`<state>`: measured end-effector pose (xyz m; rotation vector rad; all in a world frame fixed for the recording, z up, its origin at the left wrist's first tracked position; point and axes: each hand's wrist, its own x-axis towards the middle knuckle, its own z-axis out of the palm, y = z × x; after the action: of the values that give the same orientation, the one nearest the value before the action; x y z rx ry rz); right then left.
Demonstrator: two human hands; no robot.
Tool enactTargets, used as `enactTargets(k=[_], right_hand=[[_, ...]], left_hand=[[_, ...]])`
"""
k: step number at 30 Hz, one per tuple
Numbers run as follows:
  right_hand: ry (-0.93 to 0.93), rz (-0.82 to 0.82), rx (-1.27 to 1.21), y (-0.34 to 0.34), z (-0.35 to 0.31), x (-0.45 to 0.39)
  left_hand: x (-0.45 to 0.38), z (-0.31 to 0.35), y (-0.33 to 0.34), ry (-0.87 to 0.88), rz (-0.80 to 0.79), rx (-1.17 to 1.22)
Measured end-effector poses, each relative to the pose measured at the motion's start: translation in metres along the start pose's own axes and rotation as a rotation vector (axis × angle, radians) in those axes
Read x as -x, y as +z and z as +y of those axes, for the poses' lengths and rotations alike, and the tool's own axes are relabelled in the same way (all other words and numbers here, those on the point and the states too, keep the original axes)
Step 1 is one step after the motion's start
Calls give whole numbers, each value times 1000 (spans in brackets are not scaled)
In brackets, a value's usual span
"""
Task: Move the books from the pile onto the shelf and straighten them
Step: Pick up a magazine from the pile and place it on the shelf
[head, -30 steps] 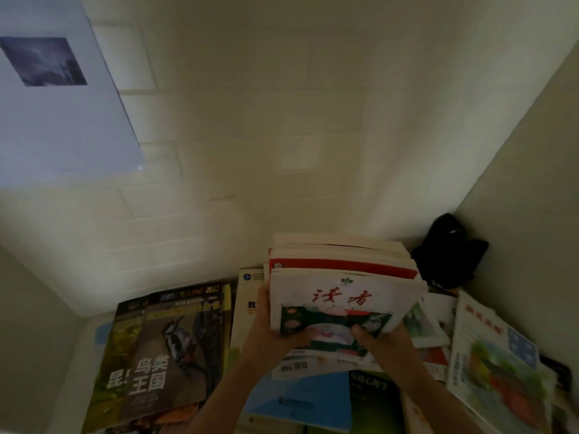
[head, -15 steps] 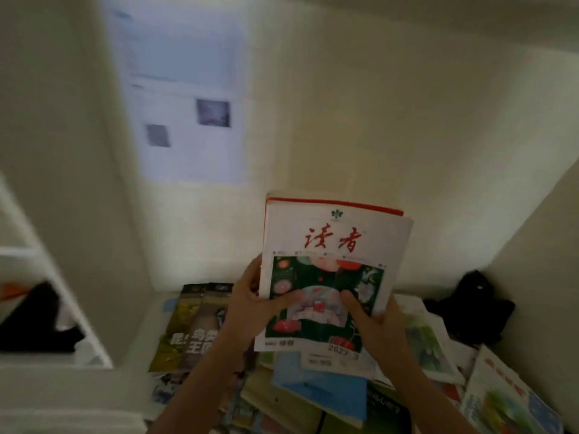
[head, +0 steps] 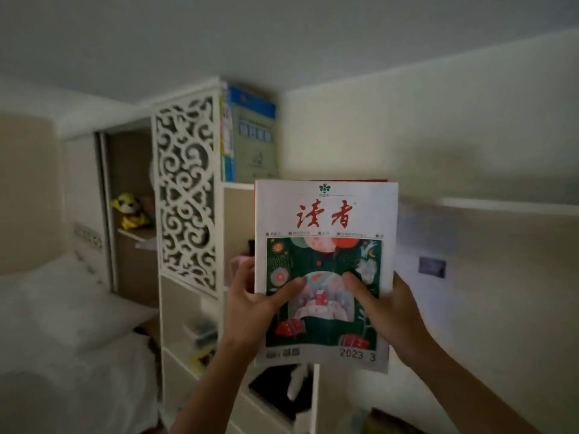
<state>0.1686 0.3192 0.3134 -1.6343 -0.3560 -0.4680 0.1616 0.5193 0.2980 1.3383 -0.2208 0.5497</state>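
Holding a stack of books (head: pixel 326 261) up in front of me, I grip it with my left hand (head: pixel 250 305) on its left edge and my right hand (head: pixel 383 311) on its right edge, both thumbs pressed on the green picture of the front cover. The stack stands upright in the air, just in front of the white shelf (head: pixel 188 195), and a red edge peeks out behind the front book. Some books (head: pixel 250 136) stand on the top shelf, and a yellow toy (head: pixel 130 211) sits farther left, near the bed (head: pixel 72 324).
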Motion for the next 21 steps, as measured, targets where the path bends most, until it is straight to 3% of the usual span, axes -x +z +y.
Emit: enactTargets(k=[4, 10, 15, 21], right_hand=[[-70, -100, -46, 29, -63, -66], [-180, -114, 25, 44, -128, -199], [-192, -154, 121, 45, -128, -291], [-73, -190, 190, 44, -82, -364]], left_hand=[[-64, 70, -8, 75, 8, 52], [-192, 129, 11, 152, -72, 126], [-287, 116, 32, 177, -85, 99], [-350, 70, 48, 176, -71, 6]])
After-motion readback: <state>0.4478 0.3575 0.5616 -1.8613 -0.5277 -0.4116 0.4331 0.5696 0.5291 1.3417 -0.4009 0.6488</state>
